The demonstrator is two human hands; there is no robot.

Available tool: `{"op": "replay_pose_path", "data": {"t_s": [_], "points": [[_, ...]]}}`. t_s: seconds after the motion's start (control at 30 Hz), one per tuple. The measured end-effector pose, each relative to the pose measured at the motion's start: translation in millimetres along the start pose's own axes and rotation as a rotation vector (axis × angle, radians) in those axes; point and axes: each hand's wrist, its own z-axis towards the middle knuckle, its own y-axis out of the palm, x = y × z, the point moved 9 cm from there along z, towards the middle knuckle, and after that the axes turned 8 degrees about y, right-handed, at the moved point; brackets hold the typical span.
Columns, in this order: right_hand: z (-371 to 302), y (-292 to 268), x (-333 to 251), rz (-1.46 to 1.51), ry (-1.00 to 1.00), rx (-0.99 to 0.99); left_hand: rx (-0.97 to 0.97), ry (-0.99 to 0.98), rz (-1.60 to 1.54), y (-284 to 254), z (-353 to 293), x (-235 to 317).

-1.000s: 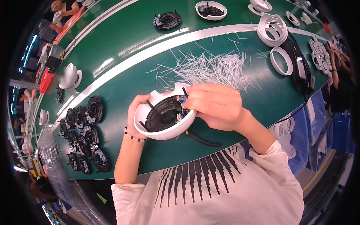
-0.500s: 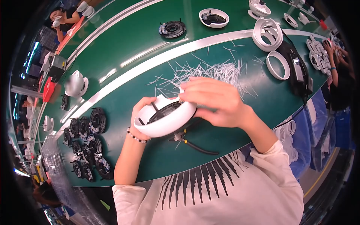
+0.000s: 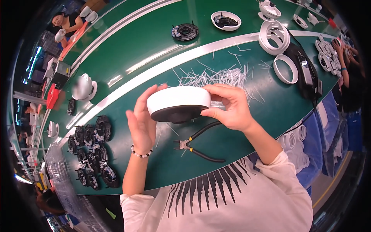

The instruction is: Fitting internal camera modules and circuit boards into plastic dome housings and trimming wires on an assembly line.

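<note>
A round white housing (image 3: 178,96) with a black domed base (image 3: 181,113) is held above the bench, its side wall facing me. My right hand (image 3: 230,106) pinches its right end, thumb at the lower edge and fingers over the top. My left hand (image 3: 143,121) is beside its left end, fingers spread, some partly behind the housing. The inside of the housing is hidden. Below it, cutting pliers (image 3: 185,145) with black handles lie on the green bench, jaws to the left.
Cut white strips (image 3: 222,77) lie heaped beyond the housing. Several black round parts (image 3: 91,154) are grouped at left. White rings (image 3: 286,69) and a black bag-like item (image 3: 303,69) stand right. Across the white rail are another black part (image 3: 185,31) and a white shell (image 3: 226,21). Other people work around.
The housing has been turned over: its open inside faced up before, and its black base now shows. My left hand has loosened and spread its fingers. The pliers are more uncovered.
</note>
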Motion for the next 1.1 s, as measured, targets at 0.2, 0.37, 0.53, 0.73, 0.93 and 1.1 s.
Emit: {"op": "replay_pose_path", "data": {"t_s": [0.2, 0.37, 0.53, 0.73, 0.93, 1.1], "points": [[-14.3, -0.8, 34.2, 0.461, 0.198, 0.101, -0.099, 0.320, 0.415, 2.3, -10.7, 31.8], [-17.5, 4.7, 31.8, 0.476, 0.191, 0.091, -0.044, 0.555, 0.645, 7.7, -13.4, 49.5], [0.4, 4.9, 3.7, -0.232, 0.021, -0.097, -0.377, 0.438, 0.907, 36.8, 0.3, 48.4], [8.2, 23.3, -22.0, -0.230, -0.105, 0.046, -0.464, 0.469, 0.873, 57.8, 2.4, 53.7], [-7.8, 4.9, 7.2, 0.321, 0.000, 0.268, -0.175, 0.185, 0.337, 20.0, -3.3, 32.1], [-9.5, 6.3, 8.6, 0.267, -0.056, 0.234, -0.245, 0.295, 0.443, 21.4, -5.9, 42.4]]}}
